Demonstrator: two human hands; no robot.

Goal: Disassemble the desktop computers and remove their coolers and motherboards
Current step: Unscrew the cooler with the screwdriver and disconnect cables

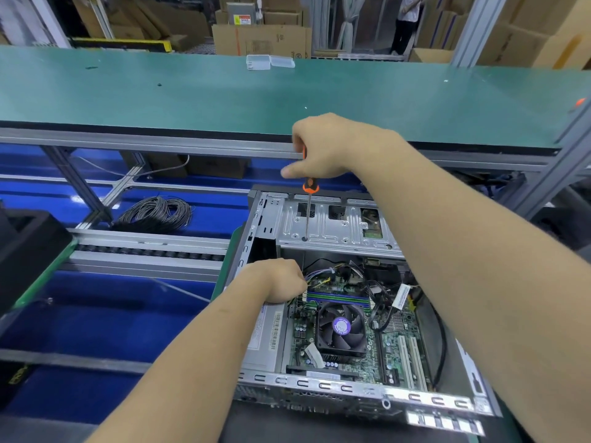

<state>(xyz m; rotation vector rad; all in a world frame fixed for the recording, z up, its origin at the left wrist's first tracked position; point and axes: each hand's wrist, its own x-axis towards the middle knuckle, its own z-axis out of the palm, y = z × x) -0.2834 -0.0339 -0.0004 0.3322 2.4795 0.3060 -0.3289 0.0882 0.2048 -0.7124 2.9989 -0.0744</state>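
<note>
Green workbench [192,91] across back; clear plastic boxes [270,62] at its far edge. Coiled cable [156,214] on blue floor [96,314]. Cardboard boxes [260,39] behind.

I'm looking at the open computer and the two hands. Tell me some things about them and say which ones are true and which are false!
1. The right hand holds a screwdriver with an orange and black handle. True.
2. The screwdriver tip touches the cooler fan. False: it points down at the metal drive cage, above the fan.
3. The left hand is inside the computer case, by the bundle of wires. True.
4. The cooler fan has been taken off the motherboard. False: it sits on the board.
5. A coil of cable lies left of the case. True.
</note>
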